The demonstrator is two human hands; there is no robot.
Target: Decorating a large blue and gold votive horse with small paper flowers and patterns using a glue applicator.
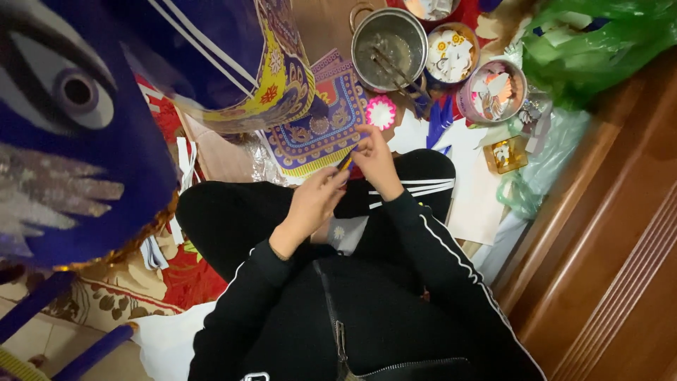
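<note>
Patterned purple cloth [321, 127] with a yellow border lies over my knees, and both my hands meet at its near edge: my left hand [314, 201] and right hand [375, 164] pinch a small yellow and blue piece [345, 161] between closed fingertips. Beyond the cloth I see a pink paper flower [381, 112], a steel pot [390, 48] and two tubs of paper cutouts [472, 74].

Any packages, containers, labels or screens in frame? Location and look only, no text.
No screens or readable labels.
Green plastic bag: top right, crumpled, translucent.
Metal pot: top centre, round, silver, tools inside.
Round tub: right of the pot, pinkish wall, paper cutouts inside.
Round bowl: between them, cutouts inside.
Small amber box: below the tub, square, clear.
</note>
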